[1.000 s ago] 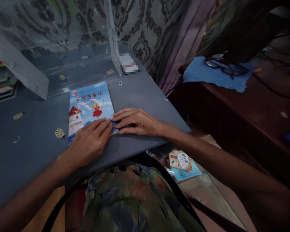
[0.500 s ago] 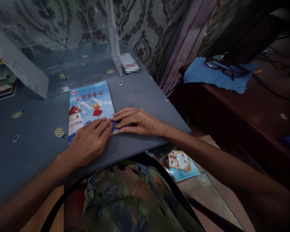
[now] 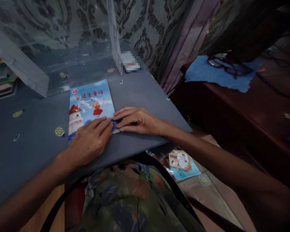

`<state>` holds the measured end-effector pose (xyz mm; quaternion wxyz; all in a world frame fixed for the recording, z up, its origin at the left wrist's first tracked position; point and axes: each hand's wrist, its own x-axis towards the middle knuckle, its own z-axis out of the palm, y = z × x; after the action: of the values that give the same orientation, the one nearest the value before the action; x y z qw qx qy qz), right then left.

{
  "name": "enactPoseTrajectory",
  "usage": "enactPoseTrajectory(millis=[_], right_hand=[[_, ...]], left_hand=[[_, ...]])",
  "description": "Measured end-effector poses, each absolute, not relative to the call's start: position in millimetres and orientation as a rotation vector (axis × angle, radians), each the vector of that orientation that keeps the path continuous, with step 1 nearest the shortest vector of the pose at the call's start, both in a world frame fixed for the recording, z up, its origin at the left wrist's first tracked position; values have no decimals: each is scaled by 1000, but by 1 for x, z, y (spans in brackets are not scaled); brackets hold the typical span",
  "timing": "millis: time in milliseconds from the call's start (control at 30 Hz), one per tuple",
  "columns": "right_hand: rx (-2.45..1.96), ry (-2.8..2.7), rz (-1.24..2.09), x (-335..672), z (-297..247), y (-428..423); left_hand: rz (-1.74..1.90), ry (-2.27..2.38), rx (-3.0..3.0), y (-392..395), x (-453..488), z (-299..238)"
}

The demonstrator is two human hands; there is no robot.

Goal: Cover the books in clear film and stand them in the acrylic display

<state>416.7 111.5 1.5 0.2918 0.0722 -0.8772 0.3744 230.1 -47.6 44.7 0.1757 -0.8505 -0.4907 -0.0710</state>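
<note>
The children's picture book [image 3: 90, 100] lies on the grey-blue tabletop [image 3: 145, 96]. The left hand [image 3: 90, 141] rests on its lower right corner, fingers together and flat. The right hand [image 3: 137, 120] meets it there, fingers extended; whether they grip, I cannot tell.

Head-worn view looking forward and down, close over the desk

- bare left hand [image 3: 90, 141], palm down, fingers together toward 2 o'clock
- bare right hand [image 3: 140, 121], palm down, fingers toward 9 o'clock
- left forearm [image 3: 31, 193] reaching from 7 o'clock
- right forearm [image 3: 207, 158] reaching from 4 o'clock
</note>
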Motion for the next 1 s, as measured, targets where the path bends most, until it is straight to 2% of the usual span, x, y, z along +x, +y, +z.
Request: enactPoseTrajectory(millis=[267,667,1000], right_hand=[[207,-2390,932,419,-1,112],[163,-2613,385,442,10,90],[116,-2676,346,443,14,89]], left_hand=[[-225,-1360,-2378,-46,230,42],[-260,-1317,-2525,-57,219,41],[-329,-1283,-2479,-59,226,40]])
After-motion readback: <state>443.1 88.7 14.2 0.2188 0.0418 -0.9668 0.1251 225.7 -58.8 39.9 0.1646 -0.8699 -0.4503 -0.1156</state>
